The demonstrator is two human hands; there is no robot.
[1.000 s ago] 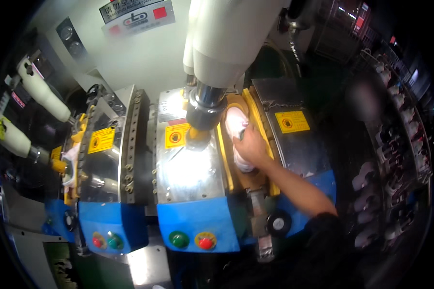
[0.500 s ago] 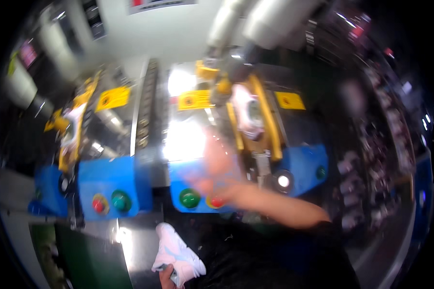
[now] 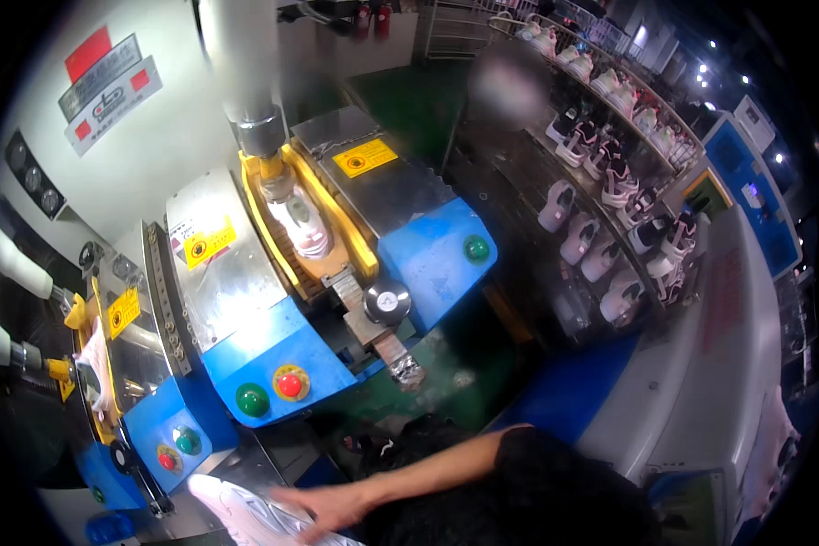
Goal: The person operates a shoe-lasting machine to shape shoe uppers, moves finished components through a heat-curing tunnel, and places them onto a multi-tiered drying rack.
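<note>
At the bottom edge of the head view a pale pink sneaker (image 3: 223, 503) lies tilted, its white and grey patterned sole partly showing. My right hand (image 3: 332, 510) reaches across from the right and grips the sneaker around its sole, thumb and fingers on either side. The lower part of that shoe is cut off by the picture's edge. My left hand does not show. In front of me stands a pressing machine with a light-coloured sneaker (image 3: 302, 223) clamped between yellow side pads (image 3: 350, 223), beneath a metal cylinder (image 3: 259, 132).
Blue control housings carry a green button (image 3: 252, 399) and a red button (image 3: 290, 383). To the left, another press holds a pink shoe (image 3: 96, 364). Racks of sneakers (image 3: 601, 250) stand at the right, near a grey machine casing (image 3: 692, 391). A metal bar (image 3: 387, 341) juts toward me.
My right hand has come down from beside the press buttons to the sneaker. The view has swung to the right. My left hand, earlier holding the sneaker, has dropped out of sight.
</note>
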